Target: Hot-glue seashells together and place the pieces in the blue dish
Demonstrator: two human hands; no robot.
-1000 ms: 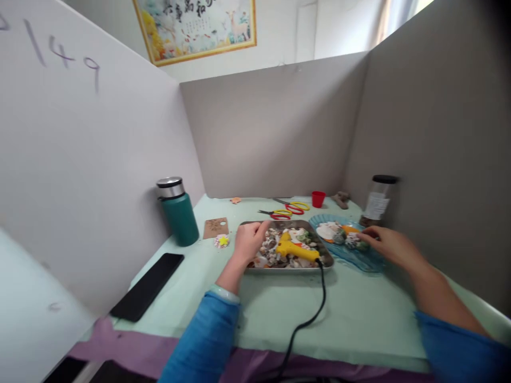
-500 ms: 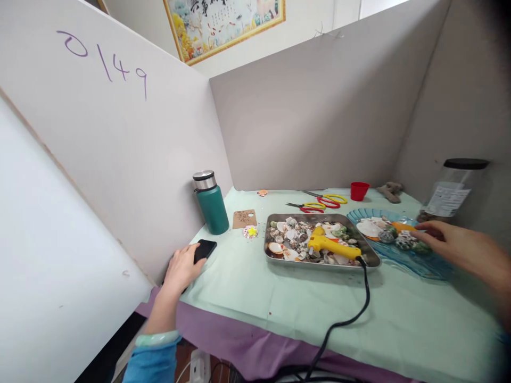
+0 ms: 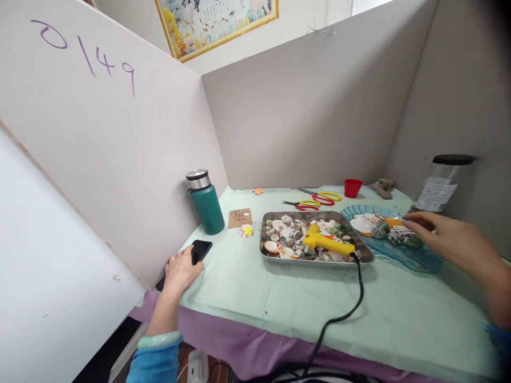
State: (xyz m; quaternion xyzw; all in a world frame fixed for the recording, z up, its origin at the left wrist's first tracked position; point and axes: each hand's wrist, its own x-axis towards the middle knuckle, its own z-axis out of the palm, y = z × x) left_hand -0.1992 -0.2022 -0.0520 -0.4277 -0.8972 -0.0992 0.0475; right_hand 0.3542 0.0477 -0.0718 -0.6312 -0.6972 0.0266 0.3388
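My left hand (image 3: 180,272) lies over a black phone (image 3: 202,250) at the table's left edge. Its fingers are spread and the thumb rests near the phone's side. My right hand (image 3: 443,236) reaches over a blue scalloped plate (image 3: 415,263), its fingers apart. The fingertips are at an orange piece (image 3: 393,222), whose kind I cannot make out. Around it on the plate are a white shell (image 3: 362,224) and several dark spiral shells (image 3: 395,235). Between my hands, a yellow glue gun (image 3: 328,243) lies across a metal tray (image 3: 315,263) of mixed shells.
A green bottle (image 3: 208,208) stands by the left panel. Near it are a brown card (image 3: 240,218) and a small decorated piece (image 3: 246,231). Scissors (image 3: 319,198), a red cup (image 3: 353,188) and a lidded jar (image 3: 439,186) stand behind. The cord (image 3: 339,319) crosses the front edge.
The whole view has shifted slightly, with things now appearing a little further left. Both hands keep about the same places over the phone and the plate.
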